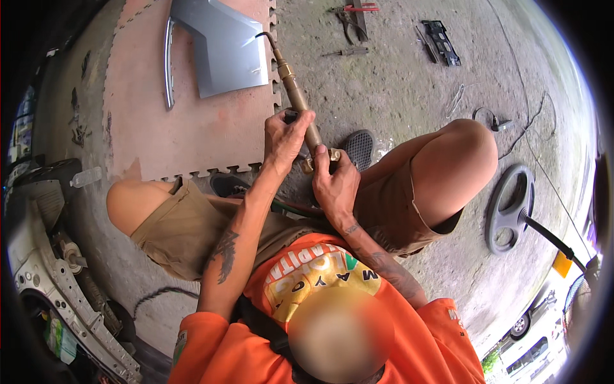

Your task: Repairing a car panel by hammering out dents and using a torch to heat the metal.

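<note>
Between my knees I hold a brass gas torch [297, 95], its long body slanting up and away to a thin, bent dark tip. My left hand [284, 137] is closed around the middle of the handle. Nearer to me, my right hand [337, 185] grips the rear end by the brass valve knobs, thumb along the body. The torch's tip overlaps the right edge of a silver car body panel [225, 54] in the picture; whether they touch I cannot tell. That panel lies on a pinkish foam mat [160, 137], with a narrow trim strip [168, 64] along its left side.
Pliers [350, 27], a screwdriver [346, 51] and a black plastic bracket [442, 43] lie on the concrete beyond the mat. A grey round-based stand [510, 210] is at right, near a cable [526, 96]. Car parts [70, 281] crowd the left; a clear bottle [86, 177] lies there.
</note>
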Tool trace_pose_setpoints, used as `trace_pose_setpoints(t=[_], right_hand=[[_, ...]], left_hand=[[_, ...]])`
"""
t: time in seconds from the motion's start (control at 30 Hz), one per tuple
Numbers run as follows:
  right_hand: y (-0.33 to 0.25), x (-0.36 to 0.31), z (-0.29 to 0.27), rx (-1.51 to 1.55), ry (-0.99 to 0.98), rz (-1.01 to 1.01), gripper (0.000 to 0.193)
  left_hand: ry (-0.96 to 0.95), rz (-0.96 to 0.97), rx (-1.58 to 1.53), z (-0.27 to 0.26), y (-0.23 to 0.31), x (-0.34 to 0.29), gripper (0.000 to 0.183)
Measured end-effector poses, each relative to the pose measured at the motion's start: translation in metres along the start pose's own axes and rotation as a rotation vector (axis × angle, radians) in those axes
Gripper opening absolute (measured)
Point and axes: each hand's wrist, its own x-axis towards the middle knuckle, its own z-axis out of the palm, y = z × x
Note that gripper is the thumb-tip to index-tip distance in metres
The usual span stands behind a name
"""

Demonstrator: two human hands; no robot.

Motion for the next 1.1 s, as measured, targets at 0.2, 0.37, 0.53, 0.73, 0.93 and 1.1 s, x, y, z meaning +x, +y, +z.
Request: trace_pose_setpoints(t=[0.2, 0.37, 0.53, 0.73, 0.93, 1.1], right_hand=[[0.013, -0.001, 0.014, -0.085, 0.032, -0.046, 0.037], [0.006, 0.004, 0.018, -0.140, 0.026, -0.057, 0.036], [0.007, 0.005, 0.026, -0.166, 0.024, -0.065, 0.036], [0.011, 0.007, 0.028, -0.138, 0.051, -0.116, 0.034], [0.008, 0.007, 0.029, -0.157, 0.053, -0.115, 0.033], [0.008, 0.008, 0.031, -0.177, 0.066, -0.130, 0.034]], left_hand=[[0.090, -0.083, 0.000, -0.006, -0.029, 0.006, 0.037], [0.110, -0.088, -0.041, -0.010, -0.035, 0.015, 0.036], [0.144, -0.038, -0.130, -0.014, -0.043, 0.018, 0.037], [0.145, -0.049, -0.103, -0.012, -0.039, 0.019, 0.036], [0.149, -0.064, -0.127, -0.012, -0.034, 0.018, 0.034], [0.160, -0.030, -0.141, -0.011, -0.032, 0.018, 0.033]])
